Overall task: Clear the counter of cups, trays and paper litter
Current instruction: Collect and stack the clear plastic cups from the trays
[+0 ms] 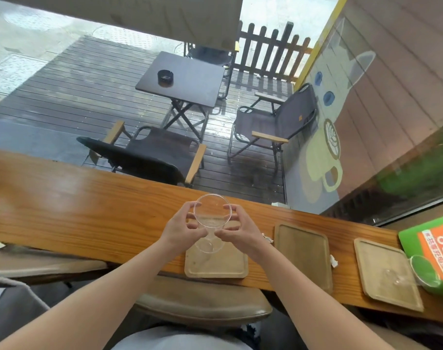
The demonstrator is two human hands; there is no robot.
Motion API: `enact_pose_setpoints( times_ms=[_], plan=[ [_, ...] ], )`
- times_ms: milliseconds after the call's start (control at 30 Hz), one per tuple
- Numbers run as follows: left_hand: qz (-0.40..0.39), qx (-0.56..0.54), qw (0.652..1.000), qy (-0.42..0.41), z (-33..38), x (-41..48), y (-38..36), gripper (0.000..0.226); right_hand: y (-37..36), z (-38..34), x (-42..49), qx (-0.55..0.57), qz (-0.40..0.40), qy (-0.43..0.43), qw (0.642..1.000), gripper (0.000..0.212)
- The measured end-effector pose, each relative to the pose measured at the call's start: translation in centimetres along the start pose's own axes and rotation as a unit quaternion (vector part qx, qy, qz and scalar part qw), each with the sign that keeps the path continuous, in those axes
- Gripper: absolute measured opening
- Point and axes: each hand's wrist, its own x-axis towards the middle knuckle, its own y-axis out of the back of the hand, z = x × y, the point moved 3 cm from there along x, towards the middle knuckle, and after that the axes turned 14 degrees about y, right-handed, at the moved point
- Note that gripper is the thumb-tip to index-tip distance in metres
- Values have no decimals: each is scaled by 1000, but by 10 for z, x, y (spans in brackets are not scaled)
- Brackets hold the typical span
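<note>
A clear plastic cup (211,215) is held upright above the nearest wooden tray (216,265) on the wooden counter (89,210). My left hand (183,227) grips its left side and my right hand (236,229) grips its right side, fingers curled round it. Two more wooden trays lie to the right: the middle tray (303,251) and the far right tray (385,271). A second clear cup (417,272) lies on its side at the far right tray's edge. Paper scraps (333,261) sit between the trays, and another paper scrap (267,238) lies by my right wrist.
A green and orange sign (435,241) stands at the counter's right end. A padded stool (202,306) is below the counter in front of me. Behind the window are folding chairs (273,122) and a small table (185,77). A white scrap (278,204) lies at the counter's back edge.
</note>
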Motion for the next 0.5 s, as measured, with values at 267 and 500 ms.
enact_pose_setpoints(
  times_ms=[267,500],
  plan=[
    [-27,15,999,19,-11,1,-5,68,-3,13,-7,8,-12,-28,999,70],
    [-25,53,998,38,-28,8,-13,65,-4,32,-3,-44,-26,-40,998,69]
  ],
)
